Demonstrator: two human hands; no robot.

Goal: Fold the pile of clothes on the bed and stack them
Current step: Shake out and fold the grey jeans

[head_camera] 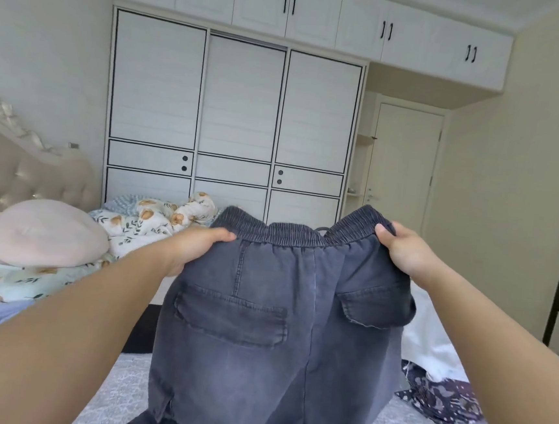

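Left hand [197, 245] pinches one end of the elastic waistband of faded charcoal denim trousers [278, 330], held up above the bed [113, 396]; right hand [403, 249] grips the other end. Two back pockets show; no label or writing is visible.

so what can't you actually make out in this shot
Head view only:
- Legs of the grey jeans: cut off by the bottom edge.
- Bed middle, and any pile there: hidden behind the jeans.
- Left hand and right hand fingers: tucked behind the waistband.
- Dark patterned garment: crumpled, type unclear.
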